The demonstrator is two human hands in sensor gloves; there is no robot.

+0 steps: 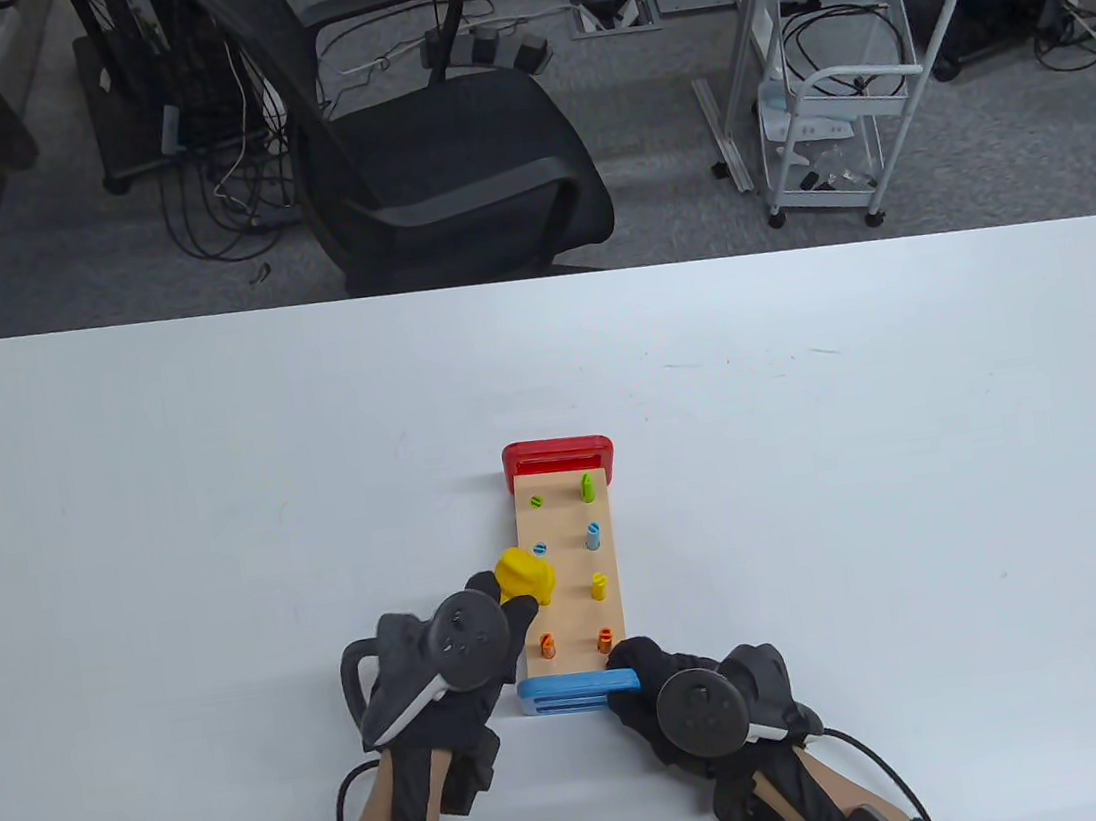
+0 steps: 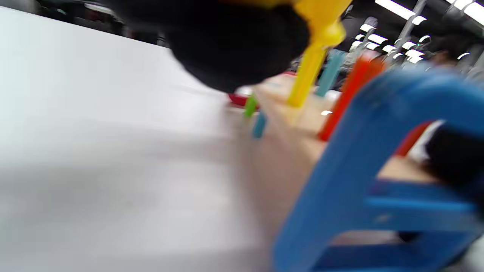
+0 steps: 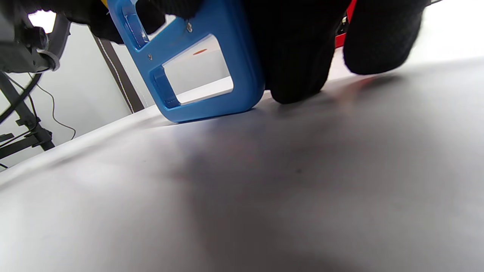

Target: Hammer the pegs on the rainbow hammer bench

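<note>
The hammer bench (image 1: pixel 575 619) is a pale wooden board with a red end (image 1: pixel 557 455) far from me and a blue end (image 1: pixel 577 690) near me. Two rows of coloured pegs stick up from it: green (image 1: pixel 587 487), light blue (image 1: pixel 594 535), yellow (image 1: pixel 600 586), orange (image 1: pixel 605 639). My left hand (image 1: pixel 476 632) grips the yellow hammer (image 1: pixel 525 576), whose head is over the board's left row. My right hand (image 1: pixel 645 685) holds the blue end at its right corner; the right wrist view shows its fingers (image 3: pixel 298 56) against the blue end (image 3: pixel 211 64). The left wrist view shows the blue end (image 2: pixel 378 170) and the pegs (image 2: pixel 306 75) close up.
The bench stands near the front middle of a white table (image 1: pixel 220 524). A black office chair (image 1: pixel 432 143) and a white wheeled cart (image 1: pixel 831 111) stand beyond the table's far edge.
</note>
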